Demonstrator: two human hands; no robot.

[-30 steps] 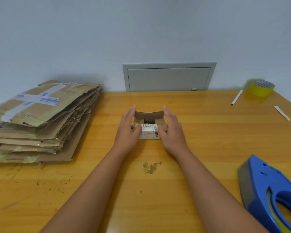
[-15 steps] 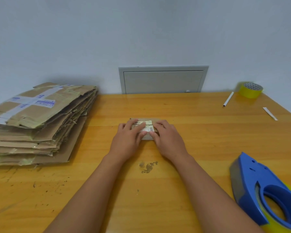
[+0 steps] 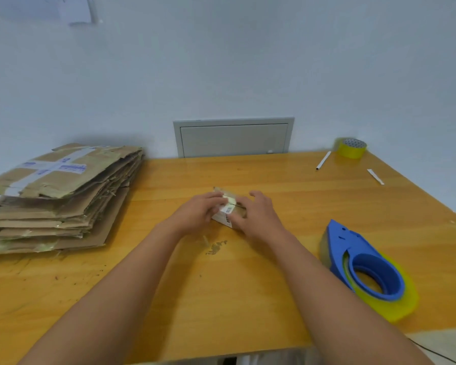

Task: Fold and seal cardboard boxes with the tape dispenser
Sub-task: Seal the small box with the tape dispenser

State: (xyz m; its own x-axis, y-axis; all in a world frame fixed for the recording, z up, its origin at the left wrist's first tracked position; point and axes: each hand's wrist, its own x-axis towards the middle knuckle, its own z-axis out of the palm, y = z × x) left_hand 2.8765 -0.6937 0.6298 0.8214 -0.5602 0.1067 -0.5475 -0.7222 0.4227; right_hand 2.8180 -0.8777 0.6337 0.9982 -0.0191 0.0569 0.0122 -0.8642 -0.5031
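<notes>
The head camera shows me the table (image 3: 248, 285) from above, and I go from the left side to the right. On the far left lies a stack of flattened cartons (image 3: 55, 196), many layers, with old tape on the top one; it rests well apart from the hands.

In the middle of the table is the small box (image 3: 228, 210), with a white barcode label on it. The left hand (image 3: 198, 213) lies on its left part, with the fingers curled over the top flap. The right hand (image 3: 258, 214) lies on its right part, fingers bent down over the other flap. Both hands press the box to the table, and they almost meet above it. I cannot tell if the flaps are fully flat, because the fingers hide most of the seam.

I judge that this box is very light and thin, so it will slide or spring open if I release the pressure. The flaps are stiff but easily creased. I think the best hold is with one hand flat across the seam.

On the right, near the table edge, lies the blue tape dispenser (image 3: 366, 267) with yellow tape, untouched. Far behind it stand a yellow tape roll (image 3: 352, 148) and a white stick (image 3: 323, 160).
</notes>
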